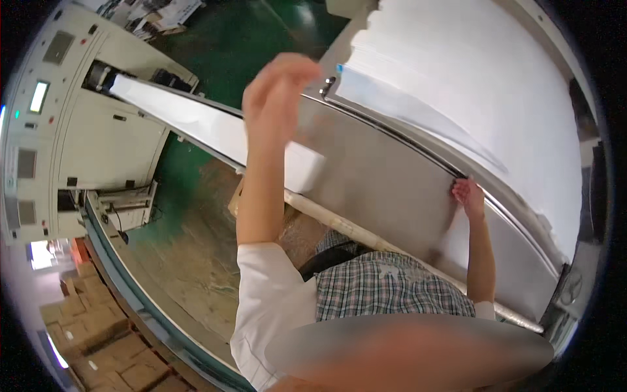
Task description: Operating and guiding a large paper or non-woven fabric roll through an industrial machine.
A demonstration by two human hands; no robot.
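Observation:
My left hand (277, 91) is raised over the left end of the metal table (385, 170), its fingers stretched and bent to the right, slightly blurred, with nothing visible in them. Below it, a long white strip (189, 117) on a narrow conveyor runs from the machine, and its near end (304, 168) overlaps the table. At the right, my right hand (467, 196) is closed beside the dark metal rail (398, 139); what its fingers hold, if anything, is hidden. Beyond the rail lies a large stack of white sheets (457, 72), with a bluish sheet (411, 108) along its near edge.
A pale control cabinet (98, 144) with a lit screen stands at the left. Cardboard boxes (98, 326) are piled at the lower left, beyond a curved rail (124, 274). A pale roller (339, 225) runs along the table's near edge, close to my checked apron (392, 287).

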